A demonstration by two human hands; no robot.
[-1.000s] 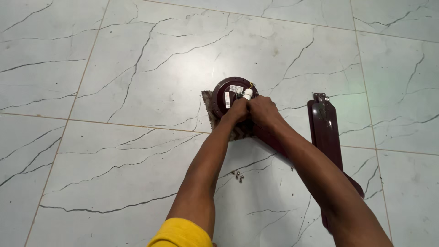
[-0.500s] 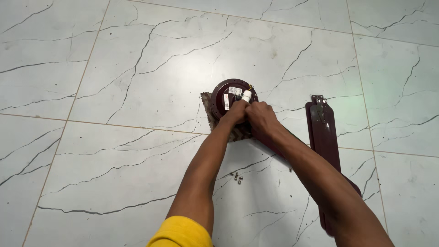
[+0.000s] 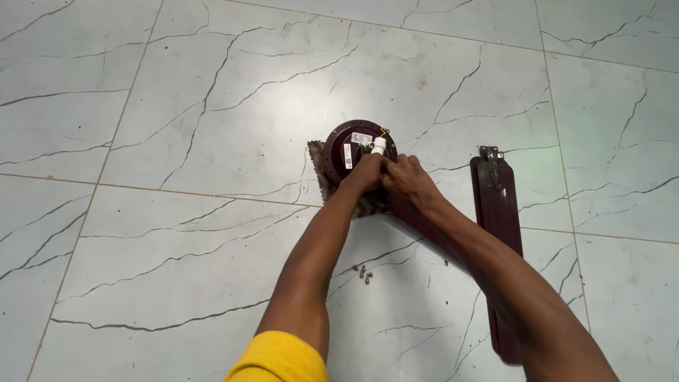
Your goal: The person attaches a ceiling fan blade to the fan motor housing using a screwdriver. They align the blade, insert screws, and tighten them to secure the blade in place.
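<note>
A dark maroon round fan motor [image 3: 348,147] rests on a brownish cloth [image 3: 320,172] on the tiled floor. A small white part [image 3: 378,145] stands at its centre. My left hand [image 3: 365,172] and my right hand [image 3: 405,180] meet at the motor's near right edge, fingers closed around something there. What they pinch is hidden by the fingers. A maroon fan blade [image 3: 414,216] runs out from under my right hand, mostly covered by my right forearm.
A second maroon fan blade [image 3: 498,212] with a metal bracket at its far end lies on the floor to the right. Several small loose screws [image 3: 364,273] lie between my forearms. The floor is white marble-look tile with grout lines.
Both hands stay together at the motor's edge. They have shifted slightly toward me, and the white central part shows more clearly.
</note>
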